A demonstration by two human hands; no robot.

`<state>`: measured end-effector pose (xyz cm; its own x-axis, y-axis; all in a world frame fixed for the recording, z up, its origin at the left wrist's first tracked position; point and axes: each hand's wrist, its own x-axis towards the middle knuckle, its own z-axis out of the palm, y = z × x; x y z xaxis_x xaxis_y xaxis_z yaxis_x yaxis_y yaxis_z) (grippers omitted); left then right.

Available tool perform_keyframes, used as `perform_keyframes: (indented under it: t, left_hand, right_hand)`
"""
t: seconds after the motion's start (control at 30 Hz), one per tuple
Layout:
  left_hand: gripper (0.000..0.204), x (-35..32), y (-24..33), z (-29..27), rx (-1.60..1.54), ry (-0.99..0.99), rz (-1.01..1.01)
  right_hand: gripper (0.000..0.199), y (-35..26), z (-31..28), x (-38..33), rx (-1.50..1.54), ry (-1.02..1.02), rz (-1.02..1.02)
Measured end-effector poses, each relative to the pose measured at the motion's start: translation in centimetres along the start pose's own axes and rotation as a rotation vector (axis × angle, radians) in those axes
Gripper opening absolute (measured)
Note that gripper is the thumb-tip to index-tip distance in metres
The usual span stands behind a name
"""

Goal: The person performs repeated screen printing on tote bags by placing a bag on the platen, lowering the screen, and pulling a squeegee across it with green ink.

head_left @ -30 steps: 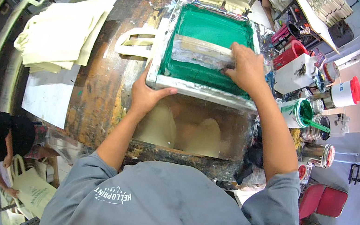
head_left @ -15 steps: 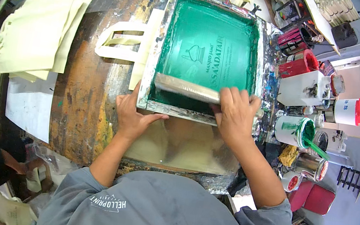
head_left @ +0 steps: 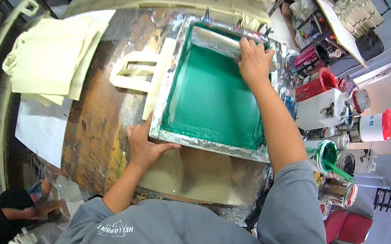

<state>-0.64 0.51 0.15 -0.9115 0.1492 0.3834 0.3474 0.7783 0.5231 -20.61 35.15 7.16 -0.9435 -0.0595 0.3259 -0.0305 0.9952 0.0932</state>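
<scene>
Evidently, in the head view, the left hand (head_left: 144, 145) is spread wide against the near left corner of the screen frame (head_left: 212, 147), thumb along its near side, seemingly to steady it. The right hand (head_left: 255, 62) is curled over the squeegee (head_left: 213, 39), which lies across the frame's far end, a grip suited to guiding it. Clamps (head_left: 239, 22) by the bench's (head_left: 98, 122) far edge probably anchor the frame; cream handles (head_left: 135, 69) stick out leftward, presumably clear of ink.

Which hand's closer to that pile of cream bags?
Left. The left hand, on the frame, is right of the pile; the right hand, on the squeegee, is farther right.
</scene>
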Motion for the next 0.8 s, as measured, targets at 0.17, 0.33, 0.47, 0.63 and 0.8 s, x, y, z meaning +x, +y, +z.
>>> perform_keyframes:
  t: [0.17, 0.33, 0.47, 0.63, 0.8]
  left_hand:
    - [0.124, 2.1, 0.7, -2.6, 0.254, 0.004, 0.024]
    - [0.109, 14.8, 1.6, -2.5, -0.045, -0.021, 0.276]
    - [0.090, 28.0, 3.3, 5.2, 0.049, 0.193, 0.560]
    - [0.081, 35.4, 4.5, 11.6, 0.310, -0.106, 0.441]
    - [0.079, 32.5, 3.4, 12.1, 0.275, 0.015, 0.476]
  right_hand:
    - [0.064, 4.3, -2.5, 5.2, 0.091, -0.179, 0.000]
    - [0.060, 4.4, 1.1, 5.4, 0.013, -0.025, 0.008]
    - [0.060, 2.0, 2.9, 6.2, -0.043, 0.050, -0.011]
    - [0.058, 4.3, 3.1, 7.3, 0.032, 0.034, -0.192]
    - [0.055, 3.3, 1.8, 3.3, 0.037, 0.041, -0.207]
